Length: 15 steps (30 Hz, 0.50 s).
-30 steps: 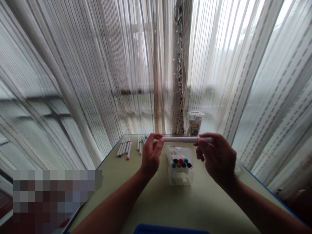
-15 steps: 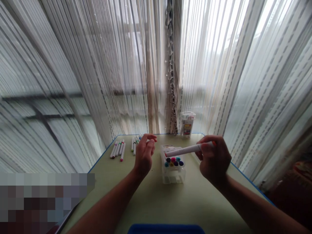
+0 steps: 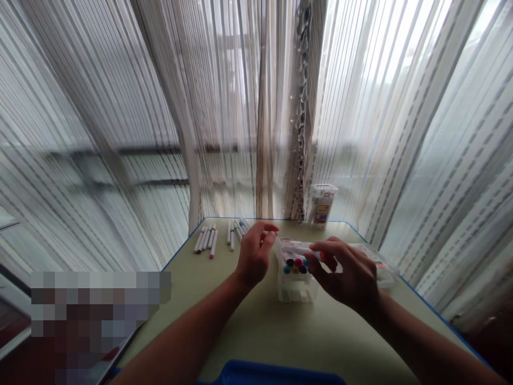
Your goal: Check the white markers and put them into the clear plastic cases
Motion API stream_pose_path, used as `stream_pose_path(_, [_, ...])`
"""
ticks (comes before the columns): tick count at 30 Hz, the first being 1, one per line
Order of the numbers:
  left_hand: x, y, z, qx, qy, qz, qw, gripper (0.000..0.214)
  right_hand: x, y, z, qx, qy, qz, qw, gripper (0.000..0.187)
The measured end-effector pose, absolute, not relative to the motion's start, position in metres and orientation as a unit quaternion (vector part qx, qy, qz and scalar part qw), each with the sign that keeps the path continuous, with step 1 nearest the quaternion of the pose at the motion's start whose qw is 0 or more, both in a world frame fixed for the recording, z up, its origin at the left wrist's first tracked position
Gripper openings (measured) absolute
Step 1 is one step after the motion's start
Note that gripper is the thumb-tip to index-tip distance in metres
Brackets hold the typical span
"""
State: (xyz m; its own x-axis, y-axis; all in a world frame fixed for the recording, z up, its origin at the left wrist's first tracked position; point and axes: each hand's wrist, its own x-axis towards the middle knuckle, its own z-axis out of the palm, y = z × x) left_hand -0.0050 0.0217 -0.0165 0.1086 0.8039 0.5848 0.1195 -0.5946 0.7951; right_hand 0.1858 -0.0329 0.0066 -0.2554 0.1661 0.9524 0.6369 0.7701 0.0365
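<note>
My right hand (image 3: 347,275) grips a white marker (image 3: 297,249) with an orange end, held between thumb and fingers. The marker lies nearly level over the top of a clear plastic case (image 3: 296,292). Several markers with coloured ends (image 3: 297,262), among them black, pink, teal and yellow, show inside this case. My left hand (image 3: 255,254) hovers at the case's left side, its fingers loosely bent, thumb and forefinger apart, nothing visible in them. My right fingers partly cover the case's right side and the marker's orange end.
Several white markers (image 3: 206,240) lie in a group at the table's left, with more markers (image 3: 232,235) partly behind my left hand. A clear box with a label (image 3: 321,211) stands at the back edge. A clear lid-like piece (image 3: 385,270) lies right; a blue object (image 3: 280,372) is in front.
My right hand has moved left and lowered the marker closer to the case. A clear piece behind that hand now shows more. The whole view has shifted slightly.
</note>
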Motion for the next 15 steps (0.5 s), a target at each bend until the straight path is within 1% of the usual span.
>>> stream_pose_path(5, [-0.0044,0.0218,-0.0156,0.687,0.341,0.572,0.290,0.020,0.1859,-0.0285,0.0012,-0.257,-0.808,-0.187,0.497,0.008])
stream_pose_path(9, [-0.0046,0.0218,-0.0146,0.688,0.342,0.572,0.287,0.021,0.1864,-0.0254,-0.0008,-0.256,-0.831,-0.169,0.464,0.013])
stream_pose_path(15, [-0.0045,0.0207,-0.0130,0.683,0.342,0.572,0.297,0.021,0.1859,-0.0230,-0.0013,-0.274,-0.831,-0.177,0.450,0.013])
